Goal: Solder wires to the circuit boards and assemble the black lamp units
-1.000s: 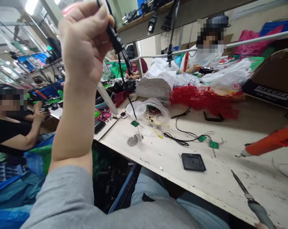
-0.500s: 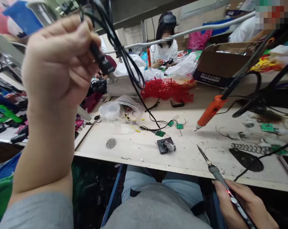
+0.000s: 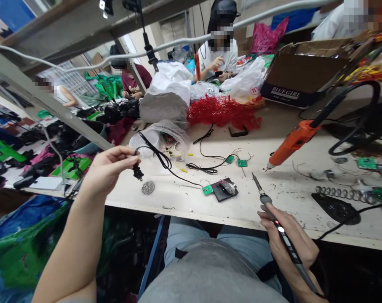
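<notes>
**Two hands at a cluttered workbench, one with a plug, one with a soldering iron**

Head camera, looking down over the person's lap. The left hand point(image 3: 107, 168) is raised above the near edge of the workbench point(image 3: 184, 204). Its thumb and forefinger pinch a small black plug point(image 3: 138, 172), and the other fingers are curled in behind, mostly hidden. The plug's thin black cable point(image 3: 161, 158) loops over the bench and runs to a little green circuit board point(image 3: 207, 190). This lies just beside a black square plate point(image 3: 220, 194); the small grey part on the plate is too blurred to make out.

The right hand point(image 3: 288, 240) is wrapped around the handle of a soldering iron point(image 3: 266, 200). The iron's tip points up over the bench and its rear end is cut off at the frame's bottom.

A round metal mesh disc point(image 3: 148, 187) lies below the plug. An orange tool point(image 3: 292, 142) and a heap of red netting point(image 3: 222, 111) sit farther back. Other people work beyond.
</notes>
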### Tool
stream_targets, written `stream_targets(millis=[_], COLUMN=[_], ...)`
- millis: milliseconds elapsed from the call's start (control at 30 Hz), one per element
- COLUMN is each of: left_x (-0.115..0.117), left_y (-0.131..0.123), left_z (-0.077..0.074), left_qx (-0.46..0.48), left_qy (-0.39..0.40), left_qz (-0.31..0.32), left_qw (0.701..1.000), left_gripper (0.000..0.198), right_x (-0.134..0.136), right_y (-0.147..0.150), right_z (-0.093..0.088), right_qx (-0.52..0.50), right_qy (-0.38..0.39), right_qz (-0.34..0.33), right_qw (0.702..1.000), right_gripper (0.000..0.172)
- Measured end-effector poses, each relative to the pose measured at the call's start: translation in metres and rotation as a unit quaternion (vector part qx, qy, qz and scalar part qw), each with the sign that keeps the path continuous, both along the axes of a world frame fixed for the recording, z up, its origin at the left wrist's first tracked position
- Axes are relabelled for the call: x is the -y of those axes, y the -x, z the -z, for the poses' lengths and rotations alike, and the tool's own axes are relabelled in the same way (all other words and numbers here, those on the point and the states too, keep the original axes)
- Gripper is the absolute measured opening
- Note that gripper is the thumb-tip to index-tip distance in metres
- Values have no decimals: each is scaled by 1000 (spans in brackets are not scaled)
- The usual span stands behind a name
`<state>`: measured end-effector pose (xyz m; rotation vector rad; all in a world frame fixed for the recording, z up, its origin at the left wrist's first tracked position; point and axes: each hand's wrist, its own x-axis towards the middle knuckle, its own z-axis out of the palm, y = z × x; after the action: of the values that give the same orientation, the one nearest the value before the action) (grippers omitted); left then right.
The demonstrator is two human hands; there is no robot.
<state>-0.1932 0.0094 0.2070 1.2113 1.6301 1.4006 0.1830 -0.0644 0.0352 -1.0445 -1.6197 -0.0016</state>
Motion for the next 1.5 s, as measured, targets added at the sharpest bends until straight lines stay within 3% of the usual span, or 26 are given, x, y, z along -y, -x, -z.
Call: stream_targets(millis=[100,167,267,333,367,533,633,733,900,1067,1133,1233,1300,1400,1500], left_x=[-1,-3,-1,3,6,11,3,-6,-9,-10,-9,-4,-2,-4,-11], left_y=[18,26,20,1,-13,-92,-121,-133,-138,-140,-145,-160,-170,-172,-159], left_z=[37,58,85,104,115,181,206,214,212,208,203,196,194,194,192], left_qx=[-60,-161,-364,-424,-419,-354,-340,-321,-275,-247,-258,-302,-324,-319,-291], left_qy=[67,92,23,-46,-59,-14,11,11,23,26,20,23,45,76,56], left_qz=[-3,-10,-58,-51,-11,187,205,210,219,214,208,191,194,229,325], left_qw=[996,983,929,903,906,916,918,924,936,945,943,934,925,916,898], left_gripper=[43,39,22,13,11,10,17,17,8,11,30,76,85,71,66], right_x=[-10,-19,-33,-40,-43,-50,-51,-53,-57,-78,-91,-108,-114,-115,-113], right_y=[6,11,21,30,34,49,49,46,44,29,20,7,0,-6,-10], right_z=[5,9,12,14,15,21,24,28,36,27,18,4,-3,-11,-17], right_qx=[27,54,64,61,64,100,99,99,116,145,157,182,197,207,208], right_qy=[20,25,29,28,26,19,29,30,-9,1,25,65,87,123,160], right_qz=[-19,-10,5,6,5,-7,-5,-9,-4,-38,-86,-149,-181,-212,-243], right_qw=[999,998,998,998,998,995,995,995,993,989,984,970,959,947,934], right_gripper=[46,38,28,27,27,30,32,34,37,33,32,28,23,21,22])
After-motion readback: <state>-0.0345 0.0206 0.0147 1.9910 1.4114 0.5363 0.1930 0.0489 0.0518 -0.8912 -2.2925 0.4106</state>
